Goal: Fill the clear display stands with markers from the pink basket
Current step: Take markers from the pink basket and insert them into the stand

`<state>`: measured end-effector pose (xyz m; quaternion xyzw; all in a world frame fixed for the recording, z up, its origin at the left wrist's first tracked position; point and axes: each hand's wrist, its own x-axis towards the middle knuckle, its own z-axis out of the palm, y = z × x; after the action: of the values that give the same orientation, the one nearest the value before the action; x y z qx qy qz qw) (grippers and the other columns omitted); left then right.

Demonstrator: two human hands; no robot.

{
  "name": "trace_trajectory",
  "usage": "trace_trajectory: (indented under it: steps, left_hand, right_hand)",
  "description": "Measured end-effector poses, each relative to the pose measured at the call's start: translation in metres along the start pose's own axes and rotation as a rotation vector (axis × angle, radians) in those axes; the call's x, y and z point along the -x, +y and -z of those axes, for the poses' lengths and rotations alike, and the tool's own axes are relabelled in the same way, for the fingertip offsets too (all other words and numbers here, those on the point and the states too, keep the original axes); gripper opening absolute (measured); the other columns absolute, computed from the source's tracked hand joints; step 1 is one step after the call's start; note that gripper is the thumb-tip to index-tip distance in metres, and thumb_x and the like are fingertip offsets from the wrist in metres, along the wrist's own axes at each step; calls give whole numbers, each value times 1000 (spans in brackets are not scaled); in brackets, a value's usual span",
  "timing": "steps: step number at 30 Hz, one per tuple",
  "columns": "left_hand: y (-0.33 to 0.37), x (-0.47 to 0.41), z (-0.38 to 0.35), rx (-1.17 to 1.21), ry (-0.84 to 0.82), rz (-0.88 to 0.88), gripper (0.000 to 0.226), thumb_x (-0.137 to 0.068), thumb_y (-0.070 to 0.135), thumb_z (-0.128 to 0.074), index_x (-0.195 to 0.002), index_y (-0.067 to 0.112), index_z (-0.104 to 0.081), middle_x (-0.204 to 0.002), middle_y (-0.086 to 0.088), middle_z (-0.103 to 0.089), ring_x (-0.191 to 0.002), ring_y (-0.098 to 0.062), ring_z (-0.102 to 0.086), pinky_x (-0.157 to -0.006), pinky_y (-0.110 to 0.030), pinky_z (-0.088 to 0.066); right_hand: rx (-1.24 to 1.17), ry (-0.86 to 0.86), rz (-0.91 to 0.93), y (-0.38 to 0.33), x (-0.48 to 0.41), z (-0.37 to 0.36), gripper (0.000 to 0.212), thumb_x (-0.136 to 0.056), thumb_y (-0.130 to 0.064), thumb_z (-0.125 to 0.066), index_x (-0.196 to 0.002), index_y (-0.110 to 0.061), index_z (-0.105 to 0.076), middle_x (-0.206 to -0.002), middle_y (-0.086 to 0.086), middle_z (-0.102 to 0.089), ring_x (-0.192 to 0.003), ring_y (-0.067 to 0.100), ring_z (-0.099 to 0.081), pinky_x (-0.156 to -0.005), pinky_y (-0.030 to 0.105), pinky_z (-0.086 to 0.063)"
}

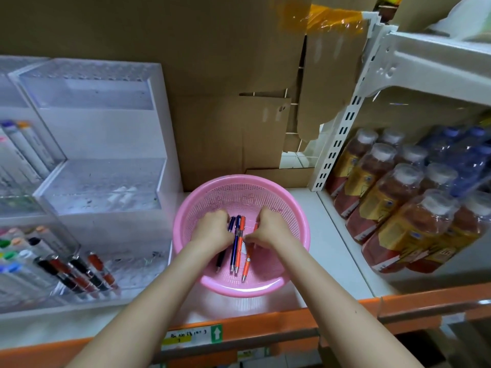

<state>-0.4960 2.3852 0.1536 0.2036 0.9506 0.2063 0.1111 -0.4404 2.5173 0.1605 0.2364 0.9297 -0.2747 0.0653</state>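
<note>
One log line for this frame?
phase: pick | left hand: grips markers in pink basket | right hand: grips markers | display stand: part-filled

We see an evenly bright scene under soft light from above, with no hard shadows. The pink basket point(202, 208) is lit all round, and a pale sheen shows on the white shelf point(332, 235) below its near rim. Yellow tape point(329, 18) on the cardboard at the top catches a sharp glare. The wide lens bends the edges: the white shelf post point(342, 128) leans and the orange shelf edge point(265, 322) bows. We find the whole picture soft: the markers point(237, 243) in the basket are slightly smeared, the clear stands point(101, 144) look hazy with milky reflections, and the bottles point(398, 197) blur toward the right edge.
</note>
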Motion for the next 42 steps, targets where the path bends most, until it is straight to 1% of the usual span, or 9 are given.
trace_trajectory:
  steps: [7, 10, 16, 25, 27, 30, 33, 38, 42]
  left_hand:
    - [1, 1, 2, -7, -19, -13, 31, -77, 25, -68, -102, 13, -57, -96, -7, -64, -87, -26, -60, -75, -38, -51]
    - [2, 2, 2, 15, -14, -22, 31, -79, 27, -66, -103, 12, -55, -97, -8, -63, -88, -28, -60, -71, -35, -47]
    - [3, 6, 3, 138, 42, -20, 27, -81, 26, -64, -103, 11, -59, -96, -11, -65, -88, -29, -60, -74, -36, -49]
    - [10, 15, 15, 192, 37, -12, 29, -86, 25, -63, -110, 10, -58, -94, -9, -64, -89, -27, -61, -73, -34, -47]
    - [14, 19, 21, 200, 38, -32, 30, -86, 28, -65, -108, 9, -56, -91, -7, -62, -88, -27, -60, -73, -35, -46]
    - [18, 25, 31, 253, 51, -72, 30, -87, 27, -66, -106, 10, -51, -86, -6, -61, -81, -26, -59, -65, -35, -44]
    - [21, 33, 40, 343, 84, -128, 20, -89, 15, -61, -103, 13, -47, -82, -8, -62, -78, -30, -63, -72, -48, -54]
    - [19, 50, 63, 398, 228, -303, 14, -90, 16, -55, -97, 21, -44, -77, -2, -61, -72, -25, -64, -66, -50, -56]
    - [12, 65, 87, 472, 349, -369, 11, -90, 18, -55, -95, 20, -46, -79, -3, -61, -78, -27, -63, -69, -53, -55]
  right_hand:
    - [19, 5, 14, 1, -8, -8, 24, -69, -22, -75, -73, -14, -53, -73, 6, -61, -72, 25, -61, -49, 28, -39]
    - [-33, 1, 27, -1, -9, -7, 18, -68, -18, -72, -72, -13, -55, -73, 7, -64, -74, 26, -64, -64, 34, -54]
    - [-247, 12, 59, -3, -11, -9, 10, -69, -7, -68, -75, -2, -63, -81, 22, -70, -76, 36, -70, -72, 53, -56]
    - [-486, -77, 112, 1, -3, 0, 16, -79, -6, -76, -76, -8, -60, -55, 6, -61, -38, 10, -56, -44, 26, -48]
    - [-474, -74, 135, -3, -2, 5, 16, -79, -6, -75, -77, -9, -60, -56, 5, -59, -38, 9, -56, -43, 24, -47]
    - [-425, -21, 199, -10, 1, 11, 15, -78, -11, -76, -85, -6, -64, -58, 3, -58, -47, 16, -55, -55, 34, -49]
    - [-535, -1, 238, -14, 9, 15, 15, -80, -10, -75, -87, -7, -63, -62, 10, -59, -48, 21, -53, -56, 37, -50]
    - [-694, 70, 358, -25, 33, 36, 17, -84, -11, -73, -99, -7, -66, -81, 6, -65, -61, 20, -63, -63, 39, -60]
    - [-756, 137, 437, -40, 50, 50, 11, -83, -13, -75, -91, -13, -68, -81, 6, -66, -64, 19, -66, -67, 43, -61]
